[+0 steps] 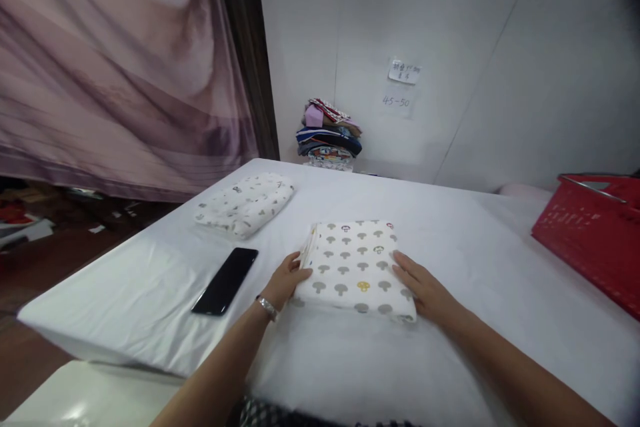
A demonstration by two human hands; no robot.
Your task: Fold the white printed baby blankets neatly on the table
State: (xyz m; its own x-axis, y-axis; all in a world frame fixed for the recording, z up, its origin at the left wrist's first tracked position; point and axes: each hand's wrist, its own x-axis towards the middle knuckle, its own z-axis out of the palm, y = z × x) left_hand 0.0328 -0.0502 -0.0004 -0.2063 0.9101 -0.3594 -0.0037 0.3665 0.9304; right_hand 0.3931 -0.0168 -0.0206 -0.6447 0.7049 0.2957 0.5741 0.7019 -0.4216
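A folded white cloth (353, 267) printed with grey mushrooms, plus a few yellow and red ones, lies on the white-covered table (465, 247). My left hand (289, 278) grips its left edge, thumb on top and the other fingers along the side, partly hidden. At the right edge, my right hand (425, 287) holds the cloth with its fingertips on the top; its thumb is out of sight. Left of them a black phone (226, 281) rests on the table. Behind the phone lies a second folded cloth (246, 205), white with small grey prints.
A red plastic basket (593, 233) with a metal handle stands at the right. Beyond the table's far edge rises a stack of folded fabrics (330, 137) against the white wall (450, 27). A pinkish curtain (125, 67) hangs at the left.
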